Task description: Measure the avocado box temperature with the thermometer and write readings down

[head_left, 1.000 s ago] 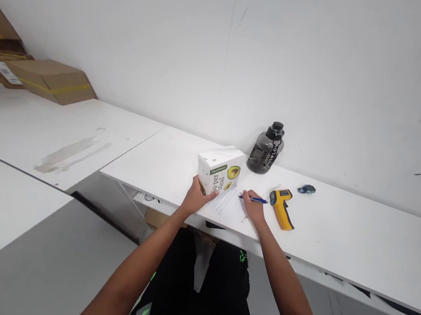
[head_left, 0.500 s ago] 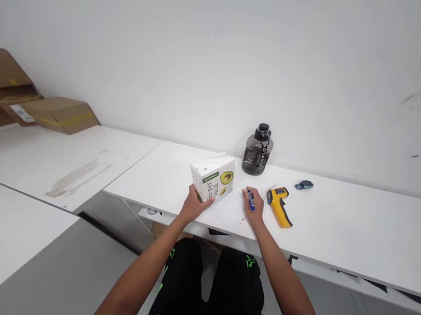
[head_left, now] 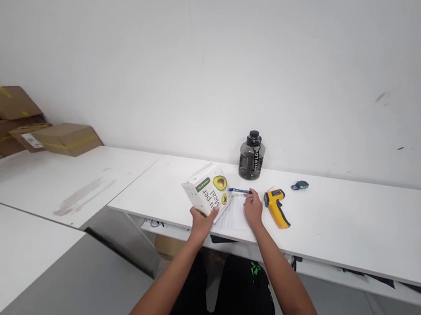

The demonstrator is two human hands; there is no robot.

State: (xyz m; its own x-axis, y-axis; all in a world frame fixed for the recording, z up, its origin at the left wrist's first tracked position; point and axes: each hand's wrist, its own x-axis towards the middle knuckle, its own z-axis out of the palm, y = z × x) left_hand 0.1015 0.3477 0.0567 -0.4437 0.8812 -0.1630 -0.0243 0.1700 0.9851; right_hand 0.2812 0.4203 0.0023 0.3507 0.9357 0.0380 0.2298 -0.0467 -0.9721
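My left hand (head_left: 202, 220) grips the lower end of a white box (head_left: 205, 188) printed with avocados and "Su-per Meal", held tilted over the table. Between the fingers of my right hand (head_left: 253, 208) is a blue pen (head_left: 240, 190), lying sideways with its far end close to the box. Under the box and the pen, white paper sheets (head_left: 235, 216) lie on the table, partly hidden. Just right of my right hand rests a yellow and black infrared thermometer (head_left: 277, 208).
A dark, see-through water bottle (head_left: 251, 156) stands by the wall. A small dark blue object (head_left: 300, 185) lies beyond the thermometer. Cardboard boxes (head_left: 69, 139) are piled at the far left on the white table (head_left: 352, 222). A shelf (head_left: 320, 271) runs below the tabletop.
The pen has swung from pointing down along my right hand to lying sideways, pointing left toward the box. My left hand has turned the box's printed face more upward. The view has shifted.
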